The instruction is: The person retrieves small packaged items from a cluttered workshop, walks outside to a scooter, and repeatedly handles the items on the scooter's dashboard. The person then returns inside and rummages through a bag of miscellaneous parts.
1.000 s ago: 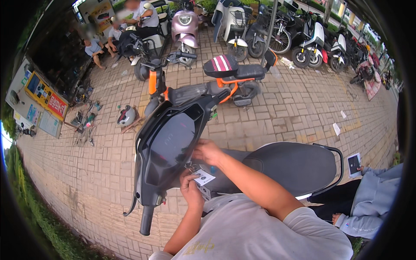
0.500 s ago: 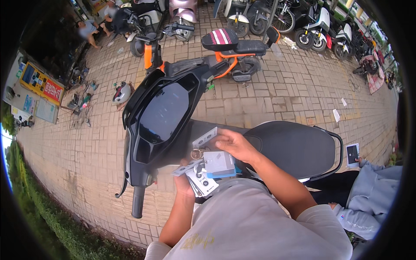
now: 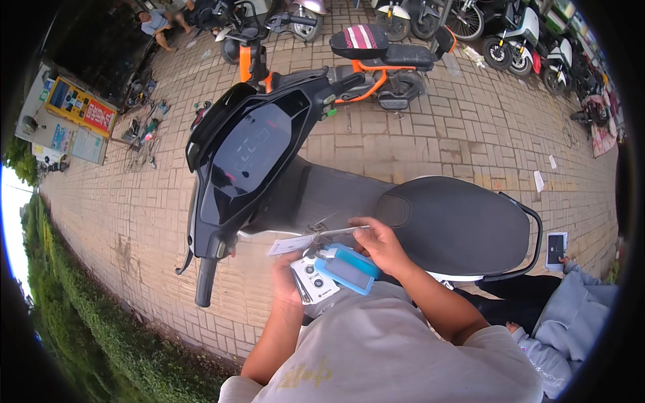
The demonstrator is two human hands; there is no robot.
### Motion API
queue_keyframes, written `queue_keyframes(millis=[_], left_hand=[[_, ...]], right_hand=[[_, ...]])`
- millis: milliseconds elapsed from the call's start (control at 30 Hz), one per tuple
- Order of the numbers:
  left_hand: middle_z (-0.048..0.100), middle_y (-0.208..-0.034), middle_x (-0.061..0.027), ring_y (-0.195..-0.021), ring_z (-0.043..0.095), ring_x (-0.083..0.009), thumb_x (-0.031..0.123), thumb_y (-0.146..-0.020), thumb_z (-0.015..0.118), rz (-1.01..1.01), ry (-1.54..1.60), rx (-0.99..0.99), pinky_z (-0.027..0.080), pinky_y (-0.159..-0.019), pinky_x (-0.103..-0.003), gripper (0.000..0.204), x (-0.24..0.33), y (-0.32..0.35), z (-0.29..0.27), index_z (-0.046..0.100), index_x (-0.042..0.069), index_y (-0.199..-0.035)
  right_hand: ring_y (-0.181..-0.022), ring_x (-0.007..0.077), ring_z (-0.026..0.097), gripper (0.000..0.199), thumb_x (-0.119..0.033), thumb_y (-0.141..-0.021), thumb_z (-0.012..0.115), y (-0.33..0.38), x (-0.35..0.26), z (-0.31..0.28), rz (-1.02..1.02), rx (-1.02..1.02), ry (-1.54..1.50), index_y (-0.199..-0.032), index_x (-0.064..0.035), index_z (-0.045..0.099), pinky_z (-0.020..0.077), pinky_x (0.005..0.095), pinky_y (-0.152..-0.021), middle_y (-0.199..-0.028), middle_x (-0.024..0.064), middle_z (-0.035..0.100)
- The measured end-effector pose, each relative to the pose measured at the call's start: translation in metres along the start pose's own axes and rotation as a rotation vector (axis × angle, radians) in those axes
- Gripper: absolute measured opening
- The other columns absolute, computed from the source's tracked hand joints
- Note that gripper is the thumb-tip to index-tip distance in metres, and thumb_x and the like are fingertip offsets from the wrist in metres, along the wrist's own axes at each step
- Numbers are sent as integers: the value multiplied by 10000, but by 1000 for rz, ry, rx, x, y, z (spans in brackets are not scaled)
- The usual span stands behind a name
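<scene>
My left hand [image 3: 287, 279] grips a bunch of cards, the plainest a white card [image 3: 314, 282] with round dark marks. A blue card holder [image 3: 346, 269] hangs from the bunch, between my two hands. My right hand [image 3: 384, 247] pinches the end of a pale card [image 3: 346, 232] seen almost edge-on. Another pale card [image 3: 290, 244] sticks out above the left hand, and small rings gather where the cards meet. All this is in front of a black scooter [image 3: 316, 195], whose dashboard screen [image 3: 254, 154] shows faint marks and red lights.
The scooter's black seat [image 3: 453, 225] lies to the right, its handlebar grip [image 3: 205, 282] to the left. An orange-framed bike [image 3: 376, 67] stands beyond. At right, a person in a grey sleeve [image 3: 581, 295] holds a tablet-like device [image 3: 555, 251]. A hedge [image 3: 101, 322] runs along the left.
The pale cards have turned edge-on, and the blue holder shows more fully. Red lights and marks now appear on the scooter's screen. The view has shifted slightly.
</scene>
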State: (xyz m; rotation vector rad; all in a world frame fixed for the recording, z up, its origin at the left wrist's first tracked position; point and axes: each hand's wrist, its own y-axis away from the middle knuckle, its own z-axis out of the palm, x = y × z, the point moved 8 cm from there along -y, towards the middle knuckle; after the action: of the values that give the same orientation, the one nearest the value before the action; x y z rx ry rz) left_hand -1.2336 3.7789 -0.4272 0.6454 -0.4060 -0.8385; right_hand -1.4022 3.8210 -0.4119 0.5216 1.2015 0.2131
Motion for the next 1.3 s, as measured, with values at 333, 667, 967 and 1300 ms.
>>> queue_keyframes(millis=[333, 667, 967, 1300], left_hand=[[638, -939, -207, -822, 639, -348, 146, -812, 410, 397, 369, 305, 535, -784, -475, 308, 55, 106, -215, 541, -45, -1014], [248, -1474, -130, -1369, 206, -341, 330, -861, 516, 467, 42, 888, 242, -953, -687, 589, 194, 222, -507, 366, 40, -1351], [502, -1287, -157, -1239, 429, -334, 171, -732, 682, 1119, -1433, 475, 276, -1048, -500, 554, 436, 273, -360, 510, 62, -1246], [606, -1117, -206, -1046, 572, -351, 45, -811, 547, 968, -1611, 529, 455, -906, -418, 203, 719, 173, -334, 634, 11, -991]], right_hand=[[-716, 146, 602, 571, -188, -824, 690, 26, 121, 140, 422, -786, 311, -1289, 32, 442, 481, 278, -675, -909, 107, 626], [-665, 167, 570, 275, -285, -875, 586, -5, 160, 462, -19, -945, 994, -917, -19, 642, 436, 332, -614, -712, 119, 607], [-689, 306, 585, 292, -288, -864, 563, -75, 175, 711, -78, -1243, 1035, -890, -2, 613, 446, 386, -637, -752, 179, 615], [-657, 61, 458, 304, -303, -897, 592, -345, 138, 823, 177, -1194, 736, -933, -5, 639, 407, 267, -592, -677, -15, 543]])
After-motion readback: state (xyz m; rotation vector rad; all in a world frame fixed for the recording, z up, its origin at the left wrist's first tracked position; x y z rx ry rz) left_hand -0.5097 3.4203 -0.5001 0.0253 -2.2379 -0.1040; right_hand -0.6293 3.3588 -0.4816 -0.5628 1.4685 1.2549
